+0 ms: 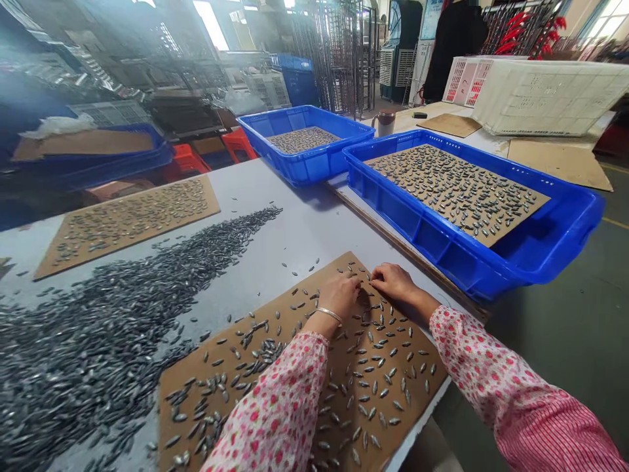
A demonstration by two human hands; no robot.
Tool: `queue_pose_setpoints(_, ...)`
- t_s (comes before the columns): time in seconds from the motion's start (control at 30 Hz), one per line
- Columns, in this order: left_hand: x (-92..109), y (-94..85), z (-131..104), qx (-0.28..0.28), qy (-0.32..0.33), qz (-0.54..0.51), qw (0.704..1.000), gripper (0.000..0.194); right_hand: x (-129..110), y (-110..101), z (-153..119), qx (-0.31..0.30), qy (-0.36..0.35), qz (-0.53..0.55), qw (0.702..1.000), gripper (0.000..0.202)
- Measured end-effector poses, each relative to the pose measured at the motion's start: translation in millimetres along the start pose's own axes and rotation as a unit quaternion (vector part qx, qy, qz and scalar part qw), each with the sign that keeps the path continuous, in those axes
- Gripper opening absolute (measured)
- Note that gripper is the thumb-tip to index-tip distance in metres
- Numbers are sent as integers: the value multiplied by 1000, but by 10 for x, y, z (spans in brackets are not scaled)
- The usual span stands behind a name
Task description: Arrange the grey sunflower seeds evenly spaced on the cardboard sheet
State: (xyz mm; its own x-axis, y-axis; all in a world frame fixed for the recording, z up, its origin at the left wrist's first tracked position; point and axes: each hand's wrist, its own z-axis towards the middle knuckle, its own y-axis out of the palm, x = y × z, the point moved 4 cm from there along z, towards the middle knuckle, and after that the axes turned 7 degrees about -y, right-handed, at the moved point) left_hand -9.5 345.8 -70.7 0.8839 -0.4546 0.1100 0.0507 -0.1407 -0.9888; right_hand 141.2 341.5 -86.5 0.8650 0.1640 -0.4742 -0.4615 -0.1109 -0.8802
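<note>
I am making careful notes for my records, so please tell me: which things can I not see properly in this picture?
All in the head view:
Left hand: its own back hides whether it grips anything.
Right hand: anything pinched there is too small to tell.
Near cardboard: partly covered by the left sleeve, cut off by the bottom edge.
Pile of metal pieces: cut off by the left edge.

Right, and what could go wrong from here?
The left sleeve hangs low over the cardboard, so it might drag the small silvery pieces out of place. The loose heap reaches the cardboard's left edge, so stray pieces could slide onto it. The nearer blue tub seems to jut past the table's edge; a bump might shift it.
</note>
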Motion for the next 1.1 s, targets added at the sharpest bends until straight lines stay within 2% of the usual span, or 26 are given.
queue_pose_setpoints(0.27, 51, -37, 8, 27, 3, 35, 999, 28, 15, 61, 29, 26, -9, 22, 999, 14)
queue_pose_setpoints(0.47, 44, 30, -19, 12, -11, -8, 1000, 28, -80, 92, 23, 17, -53, 5, 998, 15)
queue_pose_setpoints(0.67, -167, 76, -137, 25, -38, -50, 998, 31, -209, 97, 17, -24, -53, -44, 997, 18)
queue_pose_setpoints(0.77, -348, 44, -242, 44, -75, -84, 993, 29, -248, 79, 43, -46, -47, -60, 996, 17)
queue_pose_setpoints(0.87, -459, -19, -375, 32, -82, -104, 991, 26, -273, 55, 65, -46, -60, -67, 995, 18)
queue_pose_setpoints(1.1, -435, -123, -571, -18, -97, -99, 990, 26, -330, 68, 87, -59, -84, -81, 991, 17)
